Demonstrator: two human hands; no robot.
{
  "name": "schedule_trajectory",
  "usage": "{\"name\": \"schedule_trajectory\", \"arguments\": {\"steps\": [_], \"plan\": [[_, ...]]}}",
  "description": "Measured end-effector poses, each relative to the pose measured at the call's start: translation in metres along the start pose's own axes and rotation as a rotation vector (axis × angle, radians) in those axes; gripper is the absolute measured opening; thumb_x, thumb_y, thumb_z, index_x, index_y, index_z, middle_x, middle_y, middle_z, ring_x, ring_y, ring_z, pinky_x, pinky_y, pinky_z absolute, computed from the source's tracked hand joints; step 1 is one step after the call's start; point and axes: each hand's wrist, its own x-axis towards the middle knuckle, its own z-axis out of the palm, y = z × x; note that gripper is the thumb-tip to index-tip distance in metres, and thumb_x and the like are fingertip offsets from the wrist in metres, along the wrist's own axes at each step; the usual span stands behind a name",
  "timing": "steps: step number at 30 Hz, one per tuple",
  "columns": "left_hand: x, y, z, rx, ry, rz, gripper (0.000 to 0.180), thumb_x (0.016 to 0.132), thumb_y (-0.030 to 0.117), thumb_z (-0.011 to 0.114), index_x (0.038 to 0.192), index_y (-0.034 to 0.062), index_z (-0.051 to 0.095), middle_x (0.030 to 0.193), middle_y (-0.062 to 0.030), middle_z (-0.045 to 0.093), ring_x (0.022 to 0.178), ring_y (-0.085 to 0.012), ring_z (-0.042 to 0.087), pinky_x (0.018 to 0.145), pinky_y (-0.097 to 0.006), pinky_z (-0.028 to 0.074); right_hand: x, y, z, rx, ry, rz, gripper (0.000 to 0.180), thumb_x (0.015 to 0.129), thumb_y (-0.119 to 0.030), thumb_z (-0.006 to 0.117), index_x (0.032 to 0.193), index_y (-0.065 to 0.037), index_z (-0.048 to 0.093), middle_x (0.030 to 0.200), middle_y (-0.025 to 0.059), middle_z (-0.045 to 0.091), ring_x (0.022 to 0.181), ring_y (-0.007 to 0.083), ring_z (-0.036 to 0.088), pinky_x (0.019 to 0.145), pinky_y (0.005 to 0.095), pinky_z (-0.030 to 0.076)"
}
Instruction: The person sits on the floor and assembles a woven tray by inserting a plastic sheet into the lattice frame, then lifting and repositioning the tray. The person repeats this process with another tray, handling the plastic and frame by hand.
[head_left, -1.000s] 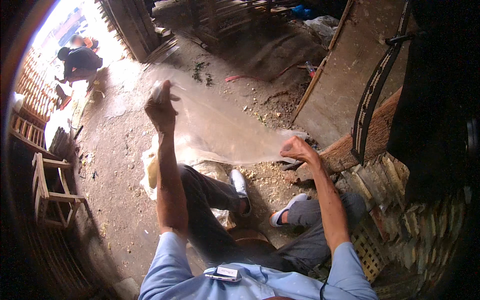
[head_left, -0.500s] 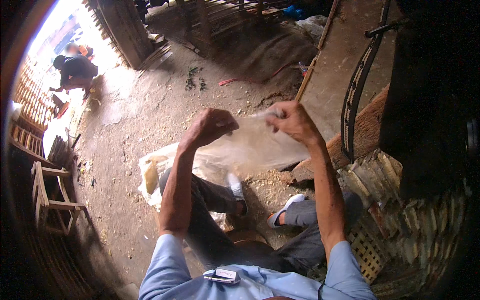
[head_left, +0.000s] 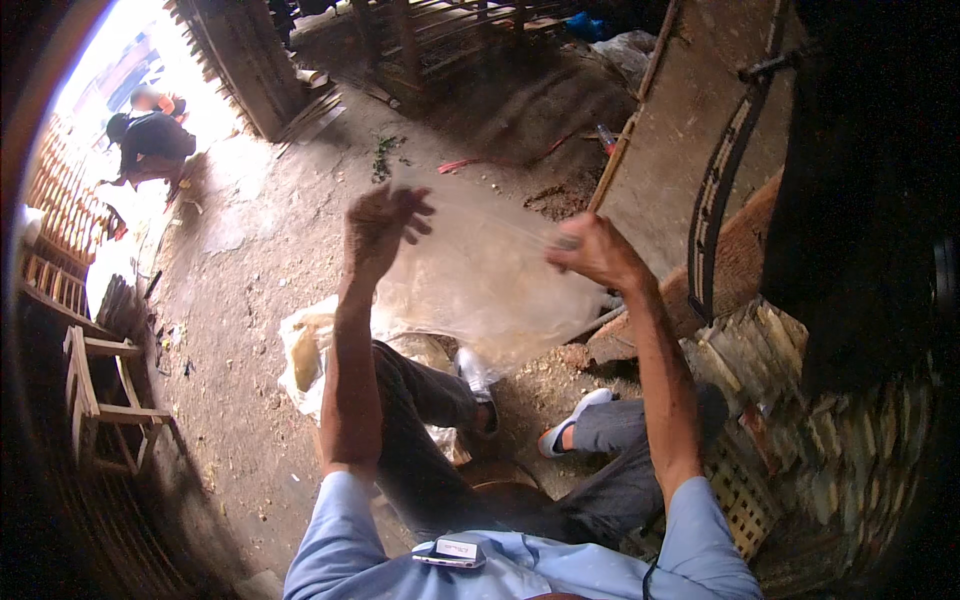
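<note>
Between the left hand (head_left: 385,228) and right hand (head_left: 592,250), a clear plastic bag (head_left: 480,275) was stretched, top edge pinched by both.

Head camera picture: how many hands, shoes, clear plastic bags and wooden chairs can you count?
Hands: 2, the left hand and the right hand, both on the bag
Shoes: 2, a left shoe and a right shoe, both white
Clear plastic bag: 1
Wooden chair: 1
Total: 6
</note>
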Motion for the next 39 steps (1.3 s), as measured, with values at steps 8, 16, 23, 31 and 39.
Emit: {"name": "schedule_trajectory", "arguments": {"steps": [8,16,23,31,39], "plan": [[-0.006,0.015,0.004,0.341,0.194,0.048,0.034,0.103,0.03,0.064,0.114,-0.0022,0.07,0.09,-0.0131,0.074,0.068,-0.0183,0.072,0.055,-0.028,0.056,-0.005,-0.037,-0.016,-0.159,0.363,-0.119,0.061,0.078,-0.039,0.089,0.118,0.002,0.067,0.114,0.0167,0.074,0.102,0.0286,0.073,0.091,0.0414,0.056],[-0.012,0.015,0.038,0.432,-0.039,0.004,0.033,0.104,0.03,0.062,0.108,-0.0015,0.073,0.091,-0.0086,0.077,0.08,-0.0136,0.072,0.07,-0.028,0.057,0.058,-0.117,0.046,-0.197,0.173,-0.002,0.06,0.077,-0.041,0.088,0.122,-0.007,0.067,0.099,0.0213,0.074,0.094,0.0373,0.074,0.086,0.0449,0.058],[-0.006,-0.002,-0.009,0.686,0.13,0.118,0.031,0.105,0.029,0.062,0.106,0.0009,0.075,0.088,-0.0072,0.078,0.078,-0.0111,0.071,0.074,-0.029,0.055,0.03,-0.038,0.019,0.116,0.029,-0.152,0.031,0.087,-0.021,0.074,0.114,-0.004,0.072,0.097,0.0199,0.074,0.09,0.0308,0.074,0.083,0.039,0.057],[-0.001,0.014,0.019,1.203,0.545,0.76,0.064,0.081,0.04,0.085,0.132,0.0074,0.063,0.13,-0.016,0.067,0.123,-0.0262,0.063,0.106,-0.044,0.047,0.011,-0.075,0.0,-0.035,0.081,0.071,0.023,0.098,-0.017,0.057,0.108,0.001,0.068,0.089,0.0198,0.073,0.083,0.0336,0.074,0.078,0.0436,0.056],[-0.016,0.006,0.062,1.316,-0.184,0.232,0.022,0.085,0.015,0.077,0.108,0.014,0.077,0.106,-0.0129,0.075,0.083,-0.0206,0.073,0.077,-0.036,0.059,0.003,-0.087,-0.01,0.007,0.128,-0.252,0.023,0.097,-0.017,0.07,0.116,-0.004,0.067,0.11,0.0087,0.072,0.092,0.0177,0.07,0.084,0.0315,0.056]]}}
